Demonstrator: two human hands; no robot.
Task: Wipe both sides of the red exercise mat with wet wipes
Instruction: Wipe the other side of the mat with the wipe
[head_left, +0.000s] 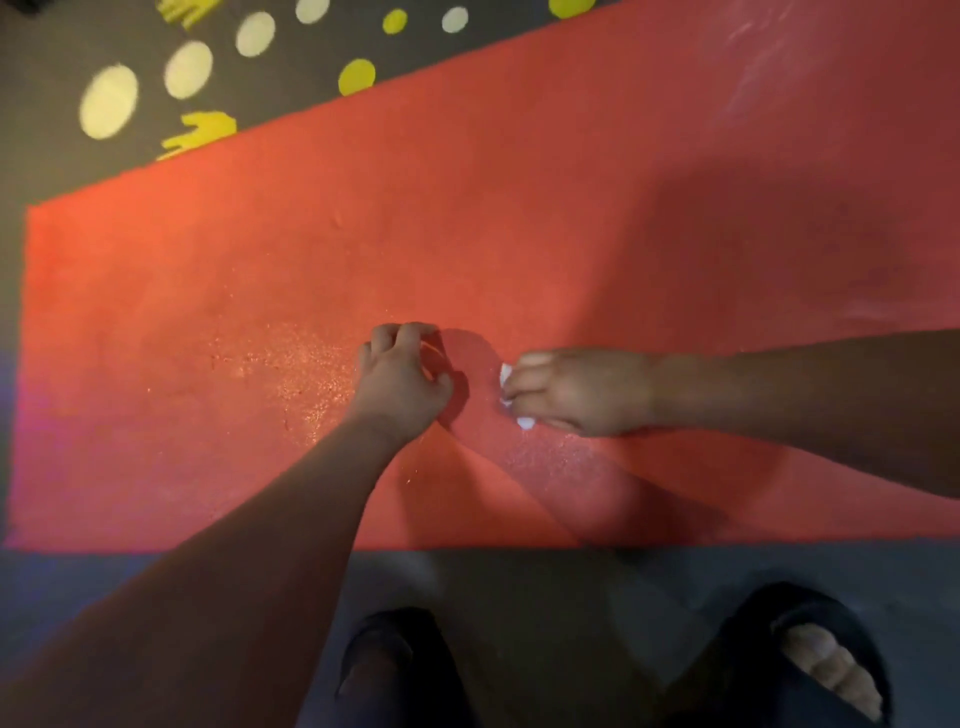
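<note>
The red exercise mat (467, 208) lies flat on the floor and fills most of the view. My right hand (576, 392) grips a bunched white wet wipe (506, 382) and holds it down on the mat near the middle. My left hand (402, 376) rests on the mat just to the left of it, fingers curled, fingertips touching the surface, holding nothing that I can see. Wet, glistening patches show on the mat to the left of the left hand and below the right hand.
Dark floor with yellow and pale dots (109, 101) and yellow hand prints lies beyond the mat's far edge. Grey floor runs along the near edge, where my feet in dark sandals (826, 660) stand.
</note>
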